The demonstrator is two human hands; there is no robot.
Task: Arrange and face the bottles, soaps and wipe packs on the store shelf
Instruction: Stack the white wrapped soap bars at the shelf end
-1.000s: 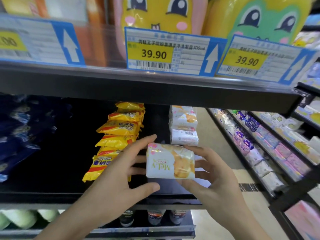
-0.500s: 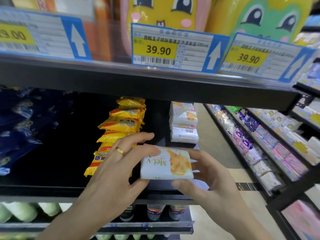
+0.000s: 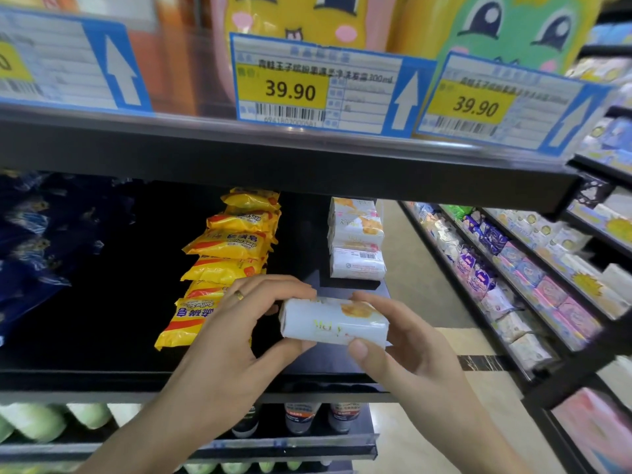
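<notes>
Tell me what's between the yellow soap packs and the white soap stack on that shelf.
Only bare dark shelf in the head view. The yellow soap packs and the white soap stack stand apart; nearer, both hands hold a white soap bar before the gap.

We see bright, even light on the yellow-and-blue paper price tags point(image 3: 319, 85) and pale aisle floor point(image 3: 407, 261), deep shadow swallowing the black metal shelf's point(image 3: 85, 336) recess, slight blur on the white wrapped soap bar point(image 3: 333, 323), and wide-angle bending with smearing toward the frame edges.
</notes>
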